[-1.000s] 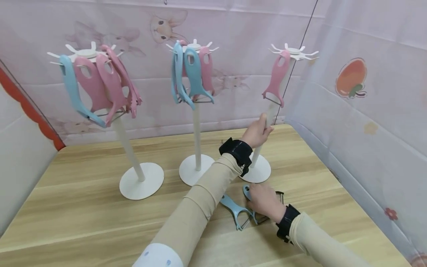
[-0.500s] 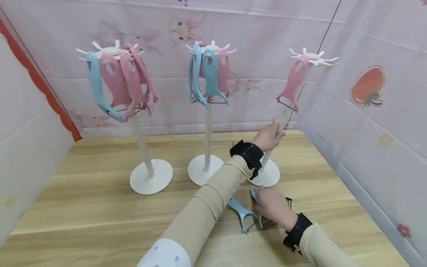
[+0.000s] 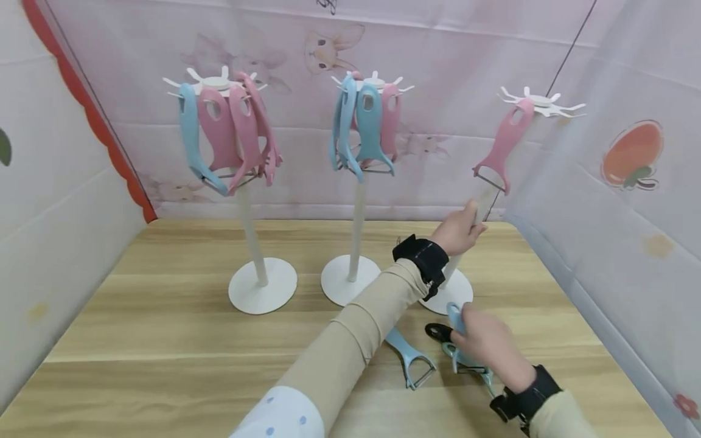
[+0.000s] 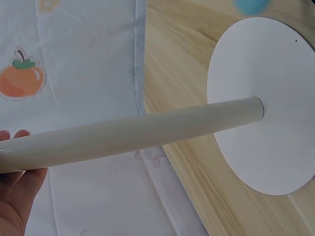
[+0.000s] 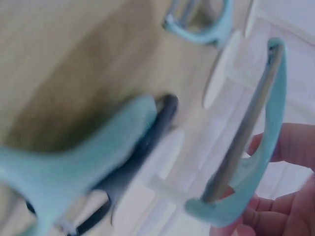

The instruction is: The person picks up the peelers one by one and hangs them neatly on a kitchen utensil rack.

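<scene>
My left hand (image 3: 457,232) grips the pole (image 4: 138,132) of the right-hand white stand, whose round base (image 3: 459,293) rests on the table. A pink peeler (image 3: 509,140) hangs from one hook of that stand's top. In my right hand (image 3: 491,342) I hold a light blue peeler (image 5: 278,105), raised off the table, its blade end towards the right wrist camera. Below that hand lie a black peeler (image 3: 438,332) and a blue-green peeler (image 5: 83,167), overlapping. Another light blue peeler (image 3: 406,350) lies beside my left forearm, which covers its handle end.
On the left stand (image 3: 263,286) hang several pink peelers (image 3: 219,134) and a blue one. The middle stand (image 3: 350,280) carries several blue and pink peelers (image 3: 369,131). A printed cloth (image 3: 438,61) closes off the wooden table (image 3: 164,340) at the back and sides.
My right hand has moved away to the right and lifted the light blue peeler, uncovering the black peeler. The left hand keeps its grip on the pole. The head view has shifted left.
</scene>
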